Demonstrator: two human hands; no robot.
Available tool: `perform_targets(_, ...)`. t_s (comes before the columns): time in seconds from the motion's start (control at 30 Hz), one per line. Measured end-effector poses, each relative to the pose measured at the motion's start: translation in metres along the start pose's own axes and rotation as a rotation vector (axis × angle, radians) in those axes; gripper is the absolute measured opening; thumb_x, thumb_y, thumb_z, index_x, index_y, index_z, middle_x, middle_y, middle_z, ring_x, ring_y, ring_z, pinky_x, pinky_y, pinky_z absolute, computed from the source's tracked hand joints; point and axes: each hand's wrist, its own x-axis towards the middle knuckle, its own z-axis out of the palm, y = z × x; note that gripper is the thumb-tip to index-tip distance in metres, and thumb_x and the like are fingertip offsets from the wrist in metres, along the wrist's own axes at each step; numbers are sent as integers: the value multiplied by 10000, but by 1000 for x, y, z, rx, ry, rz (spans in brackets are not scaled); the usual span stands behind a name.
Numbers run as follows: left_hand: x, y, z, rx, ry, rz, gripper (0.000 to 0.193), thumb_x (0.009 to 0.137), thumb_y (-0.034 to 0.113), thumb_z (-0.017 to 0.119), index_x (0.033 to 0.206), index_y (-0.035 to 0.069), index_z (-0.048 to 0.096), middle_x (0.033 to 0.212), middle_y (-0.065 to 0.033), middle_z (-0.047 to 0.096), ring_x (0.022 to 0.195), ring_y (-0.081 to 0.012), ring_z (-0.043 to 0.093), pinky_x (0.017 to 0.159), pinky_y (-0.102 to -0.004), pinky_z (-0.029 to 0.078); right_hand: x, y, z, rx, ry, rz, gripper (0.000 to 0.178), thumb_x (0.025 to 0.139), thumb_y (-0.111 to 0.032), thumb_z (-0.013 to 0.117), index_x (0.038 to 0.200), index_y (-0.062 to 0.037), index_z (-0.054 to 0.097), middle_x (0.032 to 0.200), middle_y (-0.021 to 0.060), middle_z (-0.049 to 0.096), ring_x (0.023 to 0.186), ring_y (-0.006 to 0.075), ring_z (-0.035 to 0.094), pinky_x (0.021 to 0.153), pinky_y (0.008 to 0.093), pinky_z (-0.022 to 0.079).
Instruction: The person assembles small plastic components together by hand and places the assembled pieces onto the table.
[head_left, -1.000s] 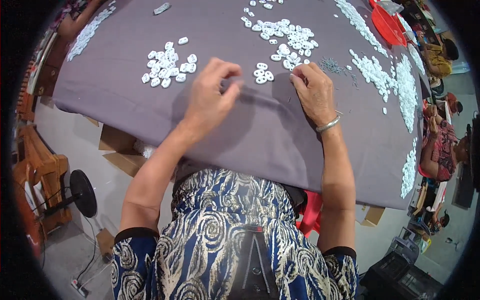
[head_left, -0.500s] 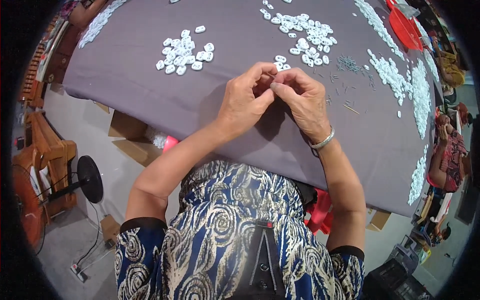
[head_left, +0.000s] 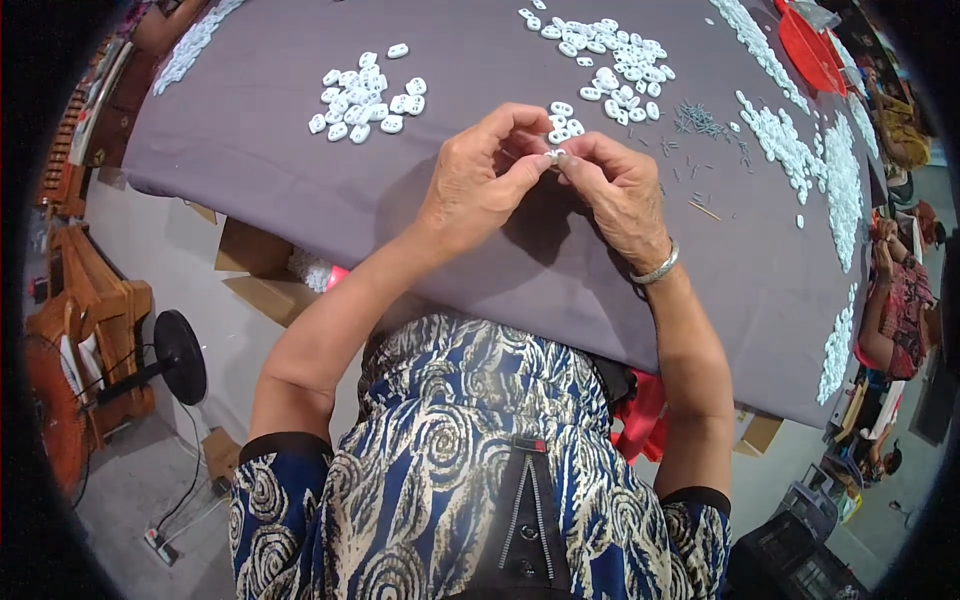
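Left hand (head_left: 480, 185) and right hand (head_left: 620, 190) meet fingertip to fingertip, pinching a small white piece (head_left: 553, 156) above the grey-covered desk (head_left: 300, 190). White piece piles (head_left: 365, 95) lie beyond; small metal pins (head_left: 700, 122) scattered right.

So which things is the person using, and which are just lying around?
In use:
- left hand and right hand, pinching one small white piece
- white pieces by the hands
- little grey pins

Lying about:
- red tray
- cardboard box
- black fan
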Motion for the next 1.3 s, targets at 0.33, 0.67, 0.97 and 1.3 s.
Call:
perform_targets(0.33, -1, -3, 2, -125, -17, -75, 301, 880, -18, 616, 1171, -22, 537, 1002, -27, 565, 938, -88, 544, 838, -221, 475, -1, 1, 1, -30, 20, 45, 126, 910, -129, 612, 897, -15, 666, 734, -45, 604, 670, 8, 514, 572, 163, 399)
perform_targets(0.67, 0, -3, 3, -251, -20, -140, 280, 887, 9, 621, 1155, -16, 545, 967, -24, 586, 880, -79, 564, 776, -211, 489, 0, 7, 0, -24, 26, -40, 112, 896, -98, 618, 877, 3, 665, 755, -29, 620, 697, 18, 540, 608, 172, 431)
perform_targets(0.97, 2, -5, 2, -227, -8, -165, 252, 882, 11, 623, 1123, -2, 550, 921, -18, 580, 803, -70, 555, 682, -212, 488, 13, -12, -61, -230, 161, -109, 92, 878, -75, 619, 883, 13, 644, 750, -37, 595, 693, 35, 517, 612, 196, 426)
perform_targets(1.3, -1, -10, 7, -170, 42, -150, 208, 876, 38, 622, 1075, 22, 561, 848, 4, 583, 732, -45, 539, 625, -202, 478, 7, -15, -63, -807, -85, 54, 190, 756, -157, 710, 778, 20, 644, 599, 34, 575, 561, 91, 523, 527, 265, 430)
